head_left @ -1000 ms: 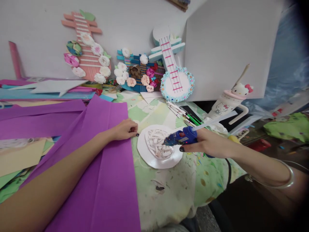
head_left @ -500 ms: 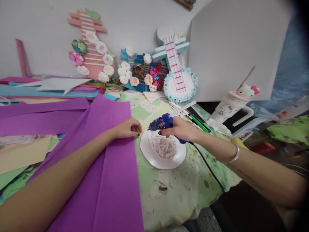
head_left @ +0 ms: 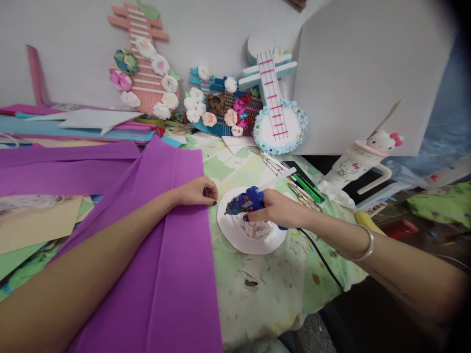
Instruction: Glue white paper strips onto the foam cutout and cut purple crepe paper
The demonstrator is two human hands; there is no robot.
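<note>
My right hand (head_left: 276,208) grips a blue glue gun (head_left: 248,200), its nozzle pointing left and down and a white glue stick (head_left: 277,179) jutting from its back. Below the gun lies a white disc (head_left: 270,243) with a bowl-like middle holding white strips (head_left: 257,229); the gun and hand hide part of it. My left hand (head_left: 198,192) rests by the right edge of a folded purple sheet (head_left: 184,274). Its fingers are loosely curled with a gap to the thumb, and nothing shows between them.
Flower-trimmed model instruments, one pink (head_left: 142,93) and one white and light blue (head_left: 279,127), lean on the wall. Pens and a green cutter (head_left: 308,188) lie behind my right hand. A white tumbler (head_left: 348,166) stands right. The gun's black cord (head_left: 320,257) runs off the table.
The glue gun has moved slightly down over the disc, covering more of the strips. My left hand stays by the purple sheet's edge. The whole view has shifted slightly.
</note>
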